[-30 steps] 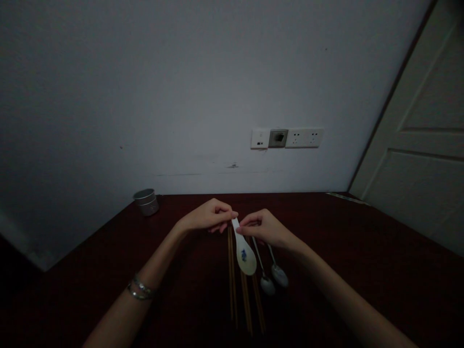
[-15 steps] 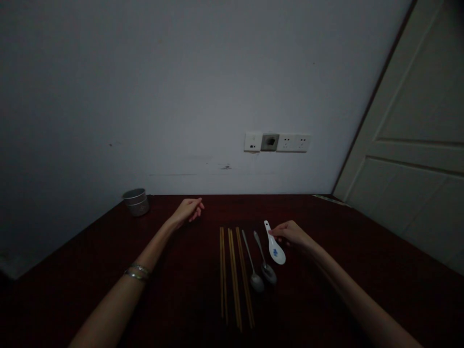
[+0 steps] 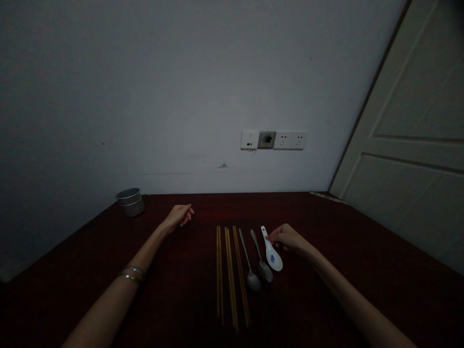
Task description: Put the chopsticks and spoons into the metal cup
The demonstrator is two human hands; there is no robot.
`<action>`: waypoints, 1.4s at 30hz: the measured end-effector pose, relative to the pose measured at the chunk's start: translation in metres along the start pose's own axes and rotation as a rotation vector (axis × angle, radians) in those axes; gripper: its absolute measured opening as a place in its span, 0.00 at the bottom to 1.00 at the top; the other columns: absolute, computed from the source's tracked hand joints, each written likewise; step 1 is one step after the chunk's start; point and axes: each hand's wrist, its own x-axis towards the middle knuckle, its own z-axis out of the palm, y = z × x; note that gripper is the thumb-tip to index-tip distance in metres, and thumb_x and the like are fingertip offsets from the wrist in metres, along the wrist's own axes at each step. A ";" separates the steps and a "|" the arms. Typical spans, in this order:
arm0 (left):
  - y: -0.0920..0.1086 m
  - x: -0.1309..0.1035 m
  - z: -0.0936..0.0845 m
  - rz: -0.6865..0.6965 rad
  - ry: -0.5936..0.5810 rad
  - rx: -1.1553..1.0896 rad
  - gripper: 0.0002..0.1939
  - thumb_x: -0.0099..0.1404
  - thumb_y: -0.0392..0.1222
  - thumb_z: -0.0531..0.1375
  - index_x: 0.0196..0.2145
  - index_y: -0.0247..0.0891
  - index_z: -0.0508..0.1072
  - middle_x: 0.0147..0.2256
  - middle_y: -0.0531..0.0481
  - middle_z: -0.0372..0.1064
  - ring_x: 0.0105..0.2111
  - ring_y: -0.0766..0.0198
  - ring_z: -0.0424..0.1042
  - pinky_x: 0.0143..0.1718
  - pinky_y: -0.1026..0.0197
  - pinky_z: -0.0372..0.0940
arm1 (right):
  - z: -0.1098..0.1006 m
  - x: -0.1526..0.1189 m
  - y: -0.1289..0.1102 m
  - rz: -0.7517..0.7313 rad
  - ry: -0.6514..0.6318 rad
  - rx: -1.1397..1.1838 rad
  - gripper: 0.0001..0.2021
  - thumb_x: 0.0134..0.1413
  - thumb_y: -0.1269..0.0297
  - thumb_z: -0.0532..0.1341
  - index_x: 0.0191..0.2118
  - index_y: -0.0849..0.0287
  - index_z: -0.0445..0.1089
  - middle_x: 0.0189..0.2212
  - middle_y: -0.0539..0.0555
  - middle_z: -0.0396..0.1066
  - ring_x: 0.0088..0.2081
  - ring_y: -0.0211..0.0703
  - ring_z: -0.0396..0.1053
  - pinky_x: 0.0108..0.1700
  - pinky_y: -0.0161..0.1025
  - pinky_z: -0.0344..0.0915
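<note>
On the dark red table, my right hand [image 3: 286, 238] pinches the handle of a white spoon [image 3: 273, 258] with a blue mark in its bowl. Left of it lie two metal spoons, one [image 3: 266, 272] nearest the white one and another [image 3: 253, 281] beside the chopsticks. Several wooden chopsticks [image 3: 231, 278] lie lengthwise in three pairs further left. My left hand [image 3: 180, 215] is held over the table beyond and left of the chopsticks, its fingers curled together; whether anything small is inside them is hidden.
A metal cup [image 3: 131, 202] stands at the table's back left. Behind the table [image 3: 174, 299] is a wall with sockets [image 3: 290, 140]. A pale panelled door [image 3: 409, 169] rises at the right, near a thin strip on the back right edge.
The white spoon has moved slightly nearer and closer to the metal spoons, with my right hand still on its handle. My left hand has shifted a little left; the whole view has also shifted slightly.
</note>
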 end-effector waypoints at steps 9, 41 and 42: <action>-0.017 0.002 -0.008 -0.053 0.010 0.023 0.17 0.59 0.51 0.50 0.25 0.33 0.66 0.14 0.55 0.61 0.09 0.73 0.54 0.11 0.69 0.45 | 0.005 0.002 0.002 -0.025 0.056 -0.081 0.13 0.40 0.60 0.62 0.17 0.64 0.67 0.10 0.45 0.58 0.12 0.26 0.49 0.13 0.27 0.45; -0.025 -0.001 -0.012 -0.078 0.021 0.047 0.18 0.56 0.52 0.52 0.24 0.33 0.66 0.14 0.55 0.60 0.10 0.74 0.54 0.11 0.69 0.45 | -0.003 -0.003 0.004 -0.086 -0.040 -0.061 0.15 0.38 0.55 0.63 0.21 0.64 0.69 0.13 0.46 0.60 0.14 0.26 0.52 0.14 0.27 0.45; -0.025 -0.001 -0.012 -0.081 0.023 0.048 0.18 0.57 0.52 0.51 0.24 0.33 0.66 0.14 0.55 0.60 0.10 0.74 0.54 0.11 0.69 0.45 | -0.003 -0.003 0.005 -0.082 -0.045 -0.065 0.15 0.38 0.55 0.63 0.22 0.64 0.69 0.13 0.46 0.60 0.14 0.26 0.52 0.14 0.27 0.46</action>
